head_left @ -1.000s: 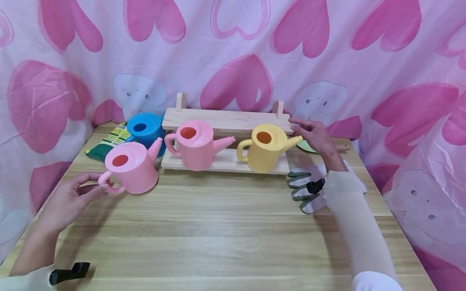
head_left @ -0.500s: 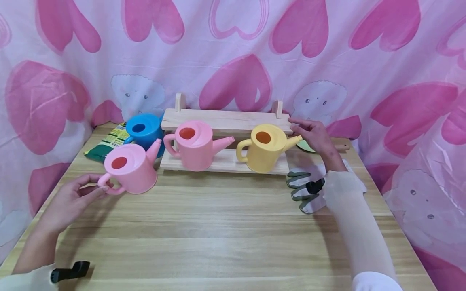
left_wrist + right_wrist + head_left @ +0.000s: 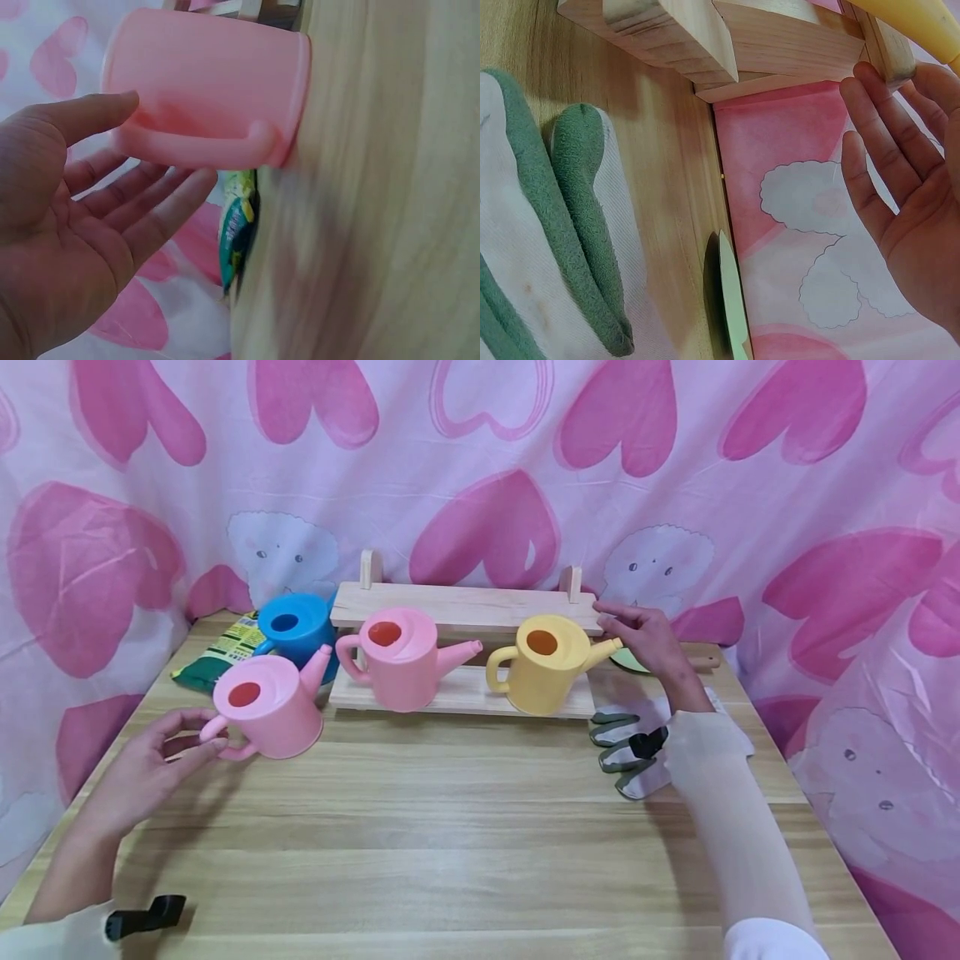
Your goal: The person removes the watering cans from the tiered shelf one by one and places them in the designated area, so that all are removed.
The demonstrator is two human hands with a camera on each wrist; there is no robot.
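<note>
My left hand (image 3: 150, 768) holds the handle of a pink watering can (image 3: 273, 706), thumb on one side and fingers on the other. The can stands upright at the left, and its spout points to the back right. My right hand (image 3: 645, 639) pinches the right end of the upper board of a small two-tier wooden shelf (image 3: 465, 602) between thumb and index finger, with the other fingers nearly straight. A second pink watering can (image 3: 405, 664) and a yellow watering can (image 3: 543, 668) stand on the lower board, spouts to the right.
A blue watering can (image 3: 296, 631) stands left of the shelf, beside a green and yellow packet (image 3: 221, 656). A grey and white glove (image 3: 633, 760) lies under my right forearm. Behind it are a green blade (image 3: 733, 296) and a wooden handle (image 3: 702, 657). A heart-patterned curtain (image 3: 480, 460) surrounds the table.
</note>
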